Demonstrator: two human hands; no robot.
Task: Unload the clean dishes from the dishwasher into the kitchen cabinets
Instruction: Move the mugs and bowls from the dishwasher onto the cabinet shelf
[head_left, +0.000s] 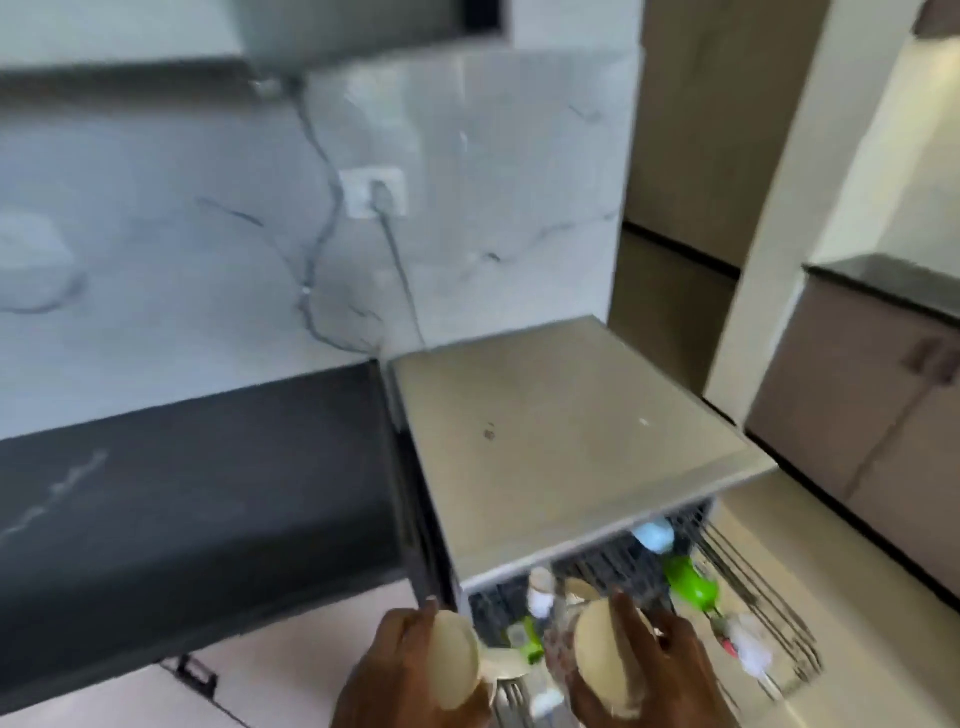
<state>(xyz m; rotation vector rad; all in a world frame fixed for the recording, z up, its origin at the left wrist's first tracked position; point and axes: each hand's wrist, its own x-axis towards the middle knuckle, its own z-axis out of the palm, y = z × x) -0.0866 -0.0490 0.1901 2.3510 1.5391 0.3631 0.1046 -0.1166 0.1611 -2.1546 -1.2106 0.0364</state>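
Observation:
The view is blurred. My left hand (400, 670) grips a cream-coloured bowl (457, 660) just left of the dishwasher. My right hand (660, 670) grips a second cream bowl (605, 660) above the pulled-out wire rack (779, 639). The silver dishwasher (561, 431) stands on the floor with its rack extended toward me. In the rack lie a green item (691, 579), a pale blue item (654, 535), a small white cup (540, 597) and other pieces too blurred to name.
A black countertop (197, 499) runs left of the dishwasher. Behind it is a marble wall with a socket (374, 192) and cables. Brown cabinets (862, 405) with a dark top stand at the right, across beige floor.

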